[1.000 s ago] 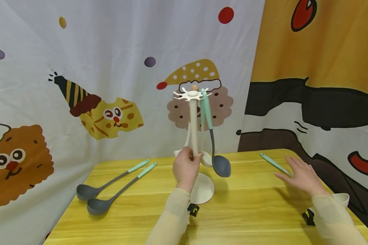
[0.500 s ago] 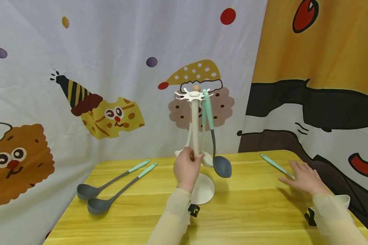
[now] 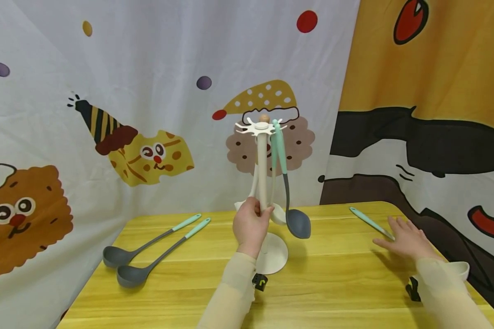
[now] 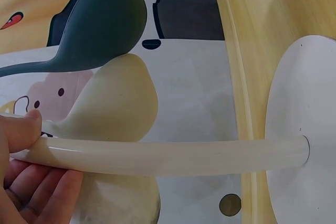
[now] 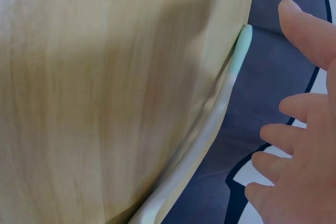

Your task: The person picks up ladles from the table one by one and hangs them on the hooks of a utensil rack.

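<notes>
- Left hand (image 3: pixel 251 228): clamped on the white stand, thumb on one side of the pole (image 3: pixel 262 169) and fingers curled round the other, below the middle of its height.
- White stand: upright on the wooden table (image 3: pixel 333 288); its round base (image 3: pixel 276 260) lies below the grip, and its hook ring (image 3: pixel 258 127) lies well above it.
- Hanging at the stand, right of the pole: a dark grey spoon (image 3: pixel 298 225) with a green handle, its bowl just beside the left hand. The left wrist view shows a cream spoon (image 4: pixel 121 98) between it and the pole; whether the two bowls touch cannot be told.
- A further white utensil (image 3: pixel 254 183) hangs left of the pole, its lower end partly hidden by the left hand.
- Right hand (image 3: pixel 407 240): fingers apart, thumb extended, grasping nothing.
- White utensil with a green tip (image 3: pixel 370 221): lies at the table's right side, beneath the right hand in the head view; the right wrist view shows the fingers clear of it. A white bowl (image 3: pixel 460 268) shows beyond the right sleeve (image 3: pixel 444 288); the join is hidden.
- Two grey ladles (image 3: pixel 132 276): side by side on the table, well left of the left hand, green handles pointing away from the person.
</notes>
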Available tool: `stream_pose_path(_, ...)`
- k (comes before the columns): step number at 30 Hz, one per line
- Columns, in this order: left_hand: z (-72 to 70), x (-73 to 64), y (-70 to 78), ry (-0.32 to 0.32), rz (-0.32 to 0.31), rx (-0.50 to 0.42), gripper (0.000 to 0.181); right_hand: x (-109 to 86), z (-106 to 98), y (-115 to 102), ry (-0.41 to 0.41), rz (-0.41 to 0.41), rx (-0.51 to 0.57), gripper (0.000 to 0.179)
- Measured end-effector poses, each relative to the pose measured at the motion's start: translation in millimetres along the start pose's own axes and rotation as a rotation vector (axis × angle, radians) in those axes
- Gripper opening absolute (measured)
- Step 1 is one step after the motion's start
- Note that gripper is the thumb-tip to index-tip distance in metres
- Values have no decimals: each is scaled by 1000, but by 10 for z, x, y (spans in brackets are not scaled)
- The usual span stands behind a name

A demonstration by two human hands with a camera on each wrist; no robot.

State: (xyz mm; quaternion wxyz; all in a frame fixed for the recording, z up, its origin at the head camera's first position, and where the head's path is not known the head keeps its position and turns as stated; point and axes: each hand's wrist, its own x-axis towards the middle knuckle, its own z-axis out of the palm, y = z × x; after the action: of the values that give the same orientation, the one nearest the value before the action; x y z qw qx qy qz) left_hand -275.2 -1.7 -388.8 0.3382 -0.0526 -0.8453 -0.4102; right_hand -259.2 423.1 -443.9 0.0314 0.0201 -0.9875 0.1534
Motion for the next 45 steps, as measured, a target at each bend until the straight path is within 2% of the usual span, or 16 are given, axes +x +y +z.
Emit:
stream_pose_path(25,-3,7,7,-3,-3,3,30,23,117,173,-28,25,-34,102)
stream_pose_path(33,-5,5,2,4,10,2,30,50,149,232,-88,69,-6,92)
stream_pose_path(35,-5,3,4,1,10,2,30,50,148,246,-99,73,-10,84)
stream_pose_path(40,-8,-1,2,-8,9,7,29,26,145,250,-68,50,-25,42)
stream_pose_path(45,-5,5,-5,-9,10,6,30,17,162,265,-15,37,-67,32)
